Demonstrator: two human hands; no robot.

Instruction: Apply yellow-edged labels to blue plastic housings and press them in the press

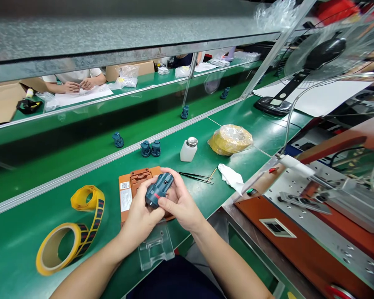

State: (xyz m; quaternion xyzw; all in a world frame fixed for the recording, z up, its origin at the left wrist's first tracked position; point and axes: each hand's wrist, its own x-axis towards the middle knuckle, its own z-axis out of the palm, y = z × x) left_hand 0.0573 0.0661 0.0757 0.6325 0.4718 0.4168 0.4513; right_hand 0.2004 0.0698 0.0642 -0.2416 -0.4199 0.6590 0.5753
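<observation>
A dark blue plastic housing (159,189) with a red stripe and a small logo is held between both hands. My left hand (140,214) grips its left side, fingers closed around it. From the right, my right hand (179,203) holds it with the thumb pressed on its lower edge. Beneath them lies an orange fixture block (124,182) with white labels, partly hidden by the hands. A clear plastic piece (157,247) sits at the table's near edge, below my wrists. Two more blue housings (151,148) stand behind the fixture.
Left lies a yellow label roll (57,249) with its strip curling back. A white dispenser bottle (188,149), wrapped yellow tape (230,139), tweezers (195,177) and white cloth (230,178) are further right. An orange-based machine (299,232) and a fan (318,62) border the right side.
</observation>
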